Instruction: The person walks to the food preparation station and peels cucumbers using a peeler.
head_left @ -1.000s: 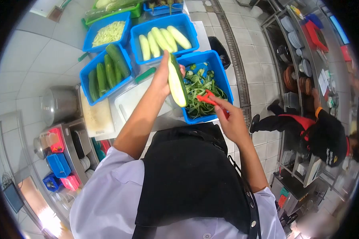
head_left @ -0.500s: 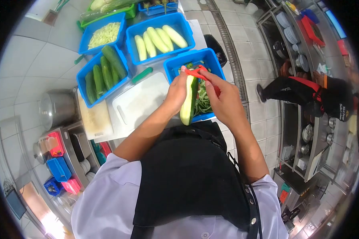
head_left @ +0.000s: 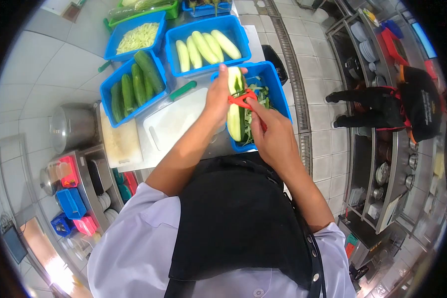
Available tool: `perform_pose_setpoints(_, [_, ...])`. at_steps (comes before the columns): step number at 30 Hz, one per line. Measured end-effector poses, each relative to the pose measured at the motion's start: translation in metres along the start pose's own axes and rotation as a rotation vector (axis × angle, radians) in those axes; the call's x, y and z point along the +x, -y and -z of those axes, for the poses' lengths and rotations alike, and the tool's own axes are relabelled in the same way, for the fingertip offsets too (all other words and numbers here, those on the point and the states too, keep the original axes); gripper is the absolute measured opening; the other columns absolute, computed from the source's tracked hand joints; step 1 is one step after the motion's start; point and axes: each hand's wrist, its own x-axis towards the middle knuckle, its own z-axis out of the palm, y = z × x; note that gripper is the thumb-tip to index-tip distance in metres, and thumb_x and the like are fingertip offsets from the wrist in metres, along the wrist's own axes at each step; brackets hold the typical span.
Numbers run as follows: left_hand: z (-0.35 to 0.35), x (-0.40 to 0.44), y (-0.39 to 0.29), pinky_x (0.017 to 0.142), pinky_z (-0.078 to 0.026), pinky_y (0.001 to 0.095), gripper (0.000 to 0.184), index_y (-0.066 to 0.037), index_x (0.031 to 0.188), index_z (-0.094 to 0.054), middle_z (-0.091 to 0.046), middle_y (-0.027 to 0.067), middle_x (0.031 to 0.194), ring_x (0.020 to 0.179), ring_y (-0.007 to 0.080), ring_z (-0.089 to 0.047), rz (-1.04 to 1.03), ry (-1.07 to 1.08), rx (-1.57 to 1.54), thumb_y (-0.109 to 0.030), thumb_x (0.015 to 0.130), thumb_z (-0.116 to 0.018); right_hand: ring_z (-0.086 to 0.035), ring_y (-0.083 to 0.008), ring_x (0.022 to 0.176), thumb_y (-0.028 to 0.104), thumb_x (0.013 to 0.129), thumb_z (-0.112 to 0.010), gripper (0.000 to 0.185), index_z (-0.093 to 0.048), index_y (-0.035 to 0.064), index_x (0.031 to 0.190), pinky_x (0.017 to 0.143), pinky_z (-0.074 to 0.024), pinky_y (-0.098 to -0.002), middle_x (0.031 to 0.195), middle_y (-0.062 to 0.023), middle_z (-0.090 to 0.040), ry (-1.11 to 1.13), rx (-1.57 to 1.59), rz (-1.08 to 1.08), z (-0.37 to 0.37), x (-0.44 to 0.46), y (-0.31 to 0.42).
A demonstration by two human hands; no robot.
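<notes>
My left hand (head_left: 217, 97) is closed around a partly peeled cucumber (head_left: 234, 123), pale on its left side with dark green skin left on the right. In my right hand (head_left: 273, 124) is a red peeler (head_left: 242, 99), its head lying across the middle of the cucumber. Both are over a blue bin (head_left: 281, 99) that holds green peel strips (head_left: 262, 97). Peeled cucumbers (head_left: 203, 47) lie in another blue bin (head_left: 242, 36), and unpeeled ones (head_left: 136, 84) fill a bin (head_left: 162, 94) at the left.
A white cutting board (head_left: 171, 119) and a green-handled knife (head_left: 184, 91) lie on the table, with a wooden-looking board (head_left: 118, 141) at left. Shredded vegetable (head_left: 140, 38) sits in a back bin. A black bin (head_left: 275, 62) stands beside the table. Another person (head_left: 417, 102) stands by the right shelves.
The peeler has moved down along the cucumber from its top end to its middle. The other person at the right has shifted stance. My view has turned slightly.
</notes>
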Motion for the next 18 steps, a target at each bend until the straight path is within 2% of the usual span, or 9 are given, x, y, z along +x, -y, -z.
perform_pose_setpoints(1, [0.003,0.006,-0.001,0.092,-0.055,0.0334,0.068,-0.001,0.129,-0.064,-0.067,0.0095,0.108,0.099,0.0196,-0.066,0.000,-0.001,-0.002,-0.059,0.112,-0.033,-0.064,-0.0388,0.068,0.005,0.095,-0.067,0.031,-0.071,0.0034,0.126,0.064,-0.0495,-0.0486,0.075,-0.0213,-0.064,0.012,0.010,0.003,-0.004,-0.005,-0.003])
perform_pose_setpoints(4, [0.009,0.020,-0.011,0.079,-0.053,0.0318,0.069,0.001,0.126,-0.064,-0.062,0.0073,0.096,0.086,0.0184,-0.060,-0.013,-0.075,-0.045,-0.059,0.112,-0.033,-0.064,-0.0387,0.068,0.004,0.095,-0.067,0.032,-0.071,0.0031,0.126,0.064,-0.0498,-0.0481,0.076,-0.0216,-0.064,0.051,0.039,-0.010,-0.007,-0.013,-0.005])
perform_pose_setpoints(8, [0.008,0.027,-0.014,0.078,-0.053,0.0327,0.068,0.001,0.124,-0.062,-0.060,0.0078,0.095,0.085,0.0197,-0.059,0.011,-0.125,-0.065,-0.058,0.112,-0.031,-0.064,-0.0379,0.067,0.003,0.094,-0.067,0.033,-0.070,0.0029,0.127,0.064,-0.0498,-0.0470,0.076,-0.0217,-0.064,0.075,0.082,-0.038,-0.008,-0.022,-0.010])
perform_pose_setpoints(13, [0.041,0.056,-0.003,0.075,-0.053,0.0343,0.063,-0.002,0.120,-0.057,-0.057,0.0103,0.093,0.084,0.0220,-0.057,0.002,-0.134,-0.203,-0.057,0.113,-0.028,-0.064,-0.0371,0.067,0.004,0.095,-0.067,0.032,-0.071,0.0030,0.126,0.065,-0.0504,-0.0469,0.075,-0.0215,-0.064,0.142,0.092,-0.096,-0.004,-0.038,-0.019])
perform_pose_setpoints(16, [0.067,0.072,-0.006,0.074,-0.053,0.0356,0.061,-0.005,0.114,-0.058,-0.057,0.0100,0.091,0.082,0.0225,-0.057,0.067,-0.158,-0.535,-0.056,0.113,-0.024,-0.065,-0.0367,0.069,0.005,0.096,-0.066,0.031,-0.072,0.0035,0.125,0.067,-0.0514,-0.0454,0.078,-0.0216,-0.066,0.234,0.079,-0.131,-0.013,-0.063,-0.039])
perform_pose_setpoints(18, [0.063,0.069,-0.016,0.074,-0.053,0.0356,0.061,-0.005,0.114,-0.058,-0.058,0.0102,0.090,0.082,0.0229,-0.057,0.044,-0.187,-0.439,-0.056,0.113,-0.024,-0.066,-0.0364,0.070,0.005,0.096,-0.065,0.030,-0.073,0.0041,0.125,0.067,-0.0519,-0.0444,0.081,-0.0218,-0.067,0.285,0.080,-0.140,-0.014,-0.066,-0.043])
